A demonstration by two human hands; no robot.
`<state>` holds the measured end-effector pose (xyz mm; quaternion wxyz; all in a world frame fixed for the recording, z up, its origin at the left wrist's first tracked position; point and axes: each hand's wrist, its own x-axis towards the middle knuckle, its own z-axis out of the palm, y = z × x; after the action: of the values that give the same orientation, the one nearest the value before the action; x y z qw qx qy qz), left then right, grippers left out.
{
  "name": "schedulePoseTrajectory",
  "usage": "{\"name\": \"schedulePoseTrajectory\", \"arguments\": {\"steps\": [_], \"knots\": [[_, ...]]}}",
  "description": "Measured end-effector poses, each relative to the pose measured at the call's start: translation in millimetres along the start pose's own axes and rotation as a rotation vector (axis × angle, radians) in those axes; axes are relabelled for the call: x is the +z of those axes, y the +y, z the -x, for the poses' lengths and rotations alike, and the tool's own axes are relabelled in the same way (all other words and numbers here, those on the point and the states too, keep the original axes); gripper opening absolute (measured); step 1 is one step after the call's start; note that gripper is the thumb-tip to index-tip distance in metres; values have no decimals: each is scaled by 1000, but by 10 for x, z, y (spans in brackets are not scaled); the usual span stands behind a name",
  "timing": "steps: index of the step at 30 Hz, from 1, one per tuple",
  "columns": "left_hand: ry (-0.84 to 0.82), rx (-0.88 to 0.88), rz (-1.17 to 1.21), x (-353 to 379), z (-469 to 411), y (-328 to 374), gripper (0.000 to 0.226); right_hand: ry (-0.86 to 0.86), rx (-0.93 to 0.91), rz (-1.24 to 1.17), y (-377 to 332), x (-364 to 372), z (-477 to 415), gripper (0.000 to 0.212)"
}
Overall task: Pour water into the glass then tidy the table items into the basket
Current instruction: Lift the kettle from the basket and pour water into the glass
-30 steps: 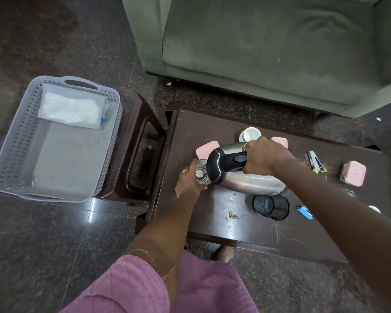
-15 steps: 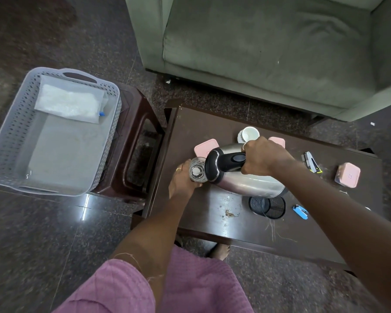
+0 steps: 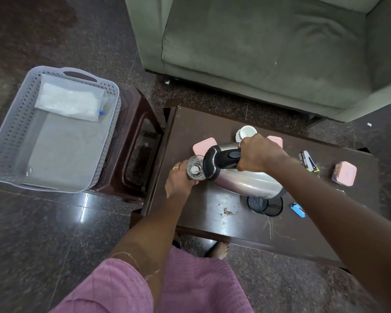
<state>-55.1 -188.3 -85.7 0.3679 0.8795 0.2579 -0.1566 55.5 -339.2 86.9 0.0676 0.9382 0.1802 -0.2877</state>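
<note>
Two hands work over a dark brown, smooth-topped rectangular table [image 3: 212,123]. The left hand [image 3: 178,180] curls its fingers round a clear cylindrical glass [image 3: 195,171] that sits near the table's left edge; a gold-coloured ring shows on one finger. The right hand [image 3: 259,154] wraps its fingers tightly round the black moulded handle of a brushed-steel jug [image 3: 248,182], which is tilted with its black-collared top at the rim of the glass. Whether water is flowing cannot be told.

Behind the jug lie a white glossy cup [image 3: 246,131] and two flat pink lidded boxes with rounded corners [image 3: 203,144] [image 3: 276,139]. A third pink box [image 3: 344,173] sits well apart to the right and carries a small mark on its lid, too small to read. A black wire-mesh pot [image 3: 266,206] stands just beside the jug's base, near a blue lighter [image 3: 298,210]. A grey stapler [image 3: 307,162] lies beyond the right forearm.

To the left of the table, a grey perforated plastic basket [image 3: 11,127] with cut-out handles rests on a brown moulded plastic stool [image 3: 138,123]; it holds a white textured sheet [image 3: 70,99]. A green fabric sofa [image 3: 257,53] stands on the speckled polished stone floor [image 3: 43,233].
</note>
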Motion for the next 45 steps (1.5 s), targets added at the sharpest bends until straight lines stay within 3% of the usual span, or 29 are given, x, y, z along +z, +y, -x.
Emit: {"name": "schedulePoseTrajectory", "arguments": {"steps": [45], "knots": [[-1,-28,-101,-1,-5,116,66,-16,34,-26,-60,-74,-21,38]]}}
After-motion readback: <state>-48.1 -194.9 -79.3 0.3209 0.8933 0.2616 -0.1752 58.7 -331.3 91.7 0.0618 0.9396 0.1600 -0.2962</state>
